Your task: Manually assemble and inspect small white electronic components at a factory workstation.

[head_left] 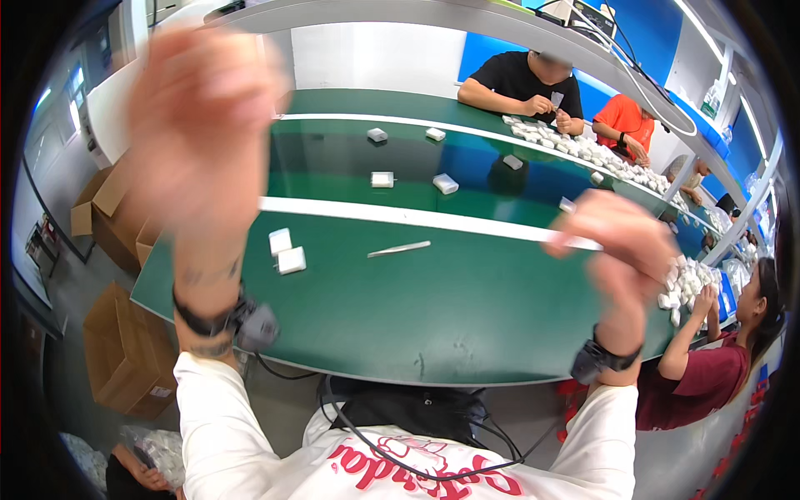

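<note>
My left hand (204,117) is raised close at the upper left, smeared by motion. Its fingers look curled, but whether they hold anything cannot be made out. Over the right part of the green table, my right hand (621,237) is also blurred, its fingers bent toward the left. A small white block (567,205) shows just beyond its fingertips, on or above the belt; contact is unclear. Two white blocks, one (291,260) touching the other (281,242), lie at the table's left. Metal tweezers (399,248) rest near the middle.
Several white blocks (446,183) sit on the dark green belt (333,162) beyond a white rail (400,217). White pieces are heaped at far right (617,158), where co-workers (525,87) sit. Cardboard boxes (125,358) stand on the floor at left. A grey frame (375,17) spans overhead.
</note>
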Available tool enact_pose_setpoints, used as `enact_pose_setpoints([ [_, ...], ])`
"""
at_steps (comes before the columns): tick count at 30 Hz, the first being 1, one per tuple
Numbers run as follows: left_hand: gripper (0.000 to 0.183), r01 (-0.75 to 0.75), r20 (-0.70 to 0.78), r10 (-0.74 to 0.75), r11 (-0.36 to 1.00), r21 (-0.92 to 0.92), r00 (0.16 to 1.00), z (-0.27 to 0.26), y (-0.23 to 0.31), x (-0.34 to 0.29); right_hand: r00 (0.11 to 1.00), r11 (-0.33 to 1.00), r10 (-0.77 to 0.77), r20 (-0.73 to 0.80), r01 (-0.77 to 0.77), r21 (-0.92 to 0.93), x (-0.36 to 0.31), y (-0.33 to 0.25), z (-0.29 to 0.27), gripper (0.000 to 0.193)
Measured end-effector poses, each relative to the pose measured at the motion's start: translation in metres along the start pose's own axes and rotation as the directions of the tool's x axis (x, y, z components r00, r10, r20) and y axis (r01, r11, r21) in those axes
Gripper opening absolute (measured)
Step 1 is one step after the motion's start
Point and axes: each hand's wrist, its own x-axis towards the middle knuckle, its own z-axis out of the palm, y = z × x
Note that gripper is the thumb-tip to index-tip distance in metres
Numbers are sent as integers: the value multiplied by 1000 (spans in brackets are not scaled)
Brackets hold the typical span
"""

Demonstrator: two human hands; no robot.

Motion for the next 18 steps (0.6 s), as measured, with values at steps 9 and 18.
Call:
enact_pose_setpoints([
  [9,52,447,-294,-738,11,895,608,-231,-337,0,768,610,638,-57,-549,-572,-84,353,-62,33],
  [18,52,149,-463,-722,-456,877,514,-296,-452,-114,677,438,723,138,-295,-849,-43,552,0,67],
])
